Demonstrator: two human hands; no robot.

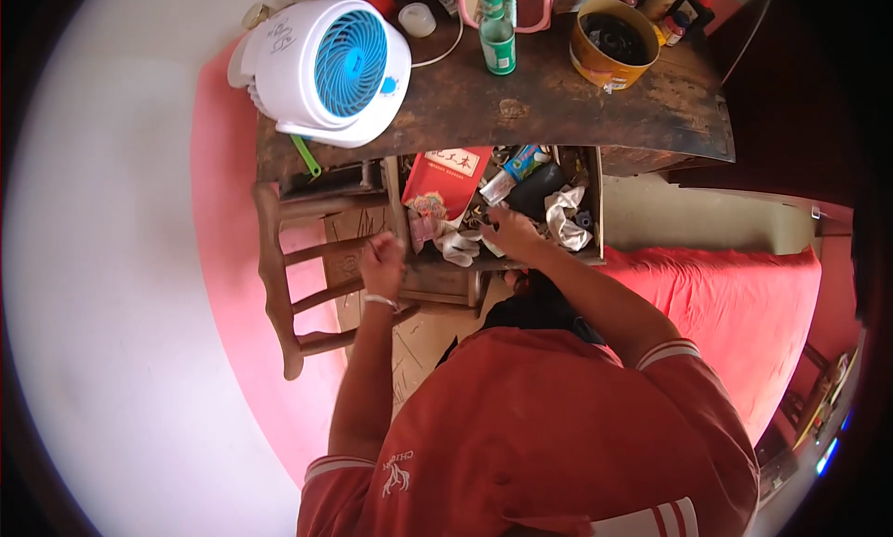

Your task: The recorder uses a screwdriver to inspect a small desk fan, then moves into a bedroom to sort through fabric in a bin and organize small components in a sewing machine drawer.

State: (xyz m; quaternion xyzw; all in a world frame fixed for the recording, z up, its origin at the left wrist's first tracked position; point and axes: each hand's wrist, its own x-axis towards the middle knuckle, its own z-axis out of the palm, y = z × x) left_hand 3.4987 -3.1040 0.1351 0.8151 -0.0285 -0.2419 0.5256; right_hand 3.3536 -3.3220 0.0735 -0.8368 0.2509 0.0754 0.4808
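Note:
My right hand (514, 234) reaches over the front of an open drawer (598, 207), its fingers stretched apart among the small loose things inside. My left hand (382, 261) hangs left of the drawer, near the chair, its fingers curled closed; whatever is in them is too small to make out. In the drawer lie a red booklet (446, 181), a blue-and-white packet (526, 162), a whitish tube-like thing (498, 187), a black item (538, 191), a crumpled white cloth (566, 218) and a white glove (458, 247). Some contents under my right hand are hidden.
On the dark wooden table (446, 109) stand a white fan (307, 67), a green bottle (497, 39) and a yellow tub (609, 67). A green-handled tool (305, 156) lies by the table's front edge. A wooden chair (271, 276) stands at left, a red-covered bed (716, 304) at right.

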